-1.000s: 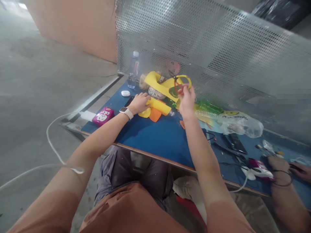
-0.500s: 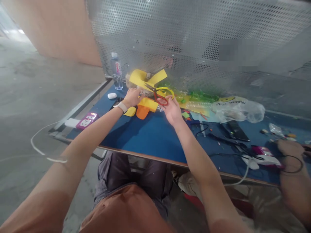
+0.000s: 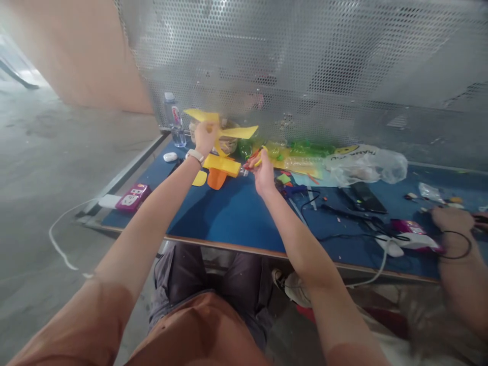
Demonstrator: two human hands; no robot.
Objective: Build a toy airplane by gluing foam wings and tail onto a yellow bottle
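My left hand (image 3: 206,137) is closed on a piece of yellow paper (image 3: 240,133) with long arms sticking out to both sides, raised over the back of the table. In my right hand (image 3: 264,174) are scissors (image 3: 261,155) with red and yellow handles; the fingers wrap round them and the blades are mostly hidden. Below and between the hands lies a small bottle wrapped in yellow paper (image 3: 229,166), its clear neck pointing right. An orange paper flap (image 3: 216,179) and a rounded yellow paper flap (image 3: 200,178) show at its near side.
A water bottle (image 3: 175,122), a white case (image 3: 170,157) and a purple power socket (image 3: 133,197) stand at left. Green plastic bottles (image 3: 308,148), a plastic bag (image 3: 366,165), a black phone (image 3: 368,197) and cables lie at right. Another person's hand (image 3: 453,219) rests at far right.
My left hand has risen and now grips the yellow paper, which has turned. The scissors have swung down into my right hand, whose fingers have closed round them.
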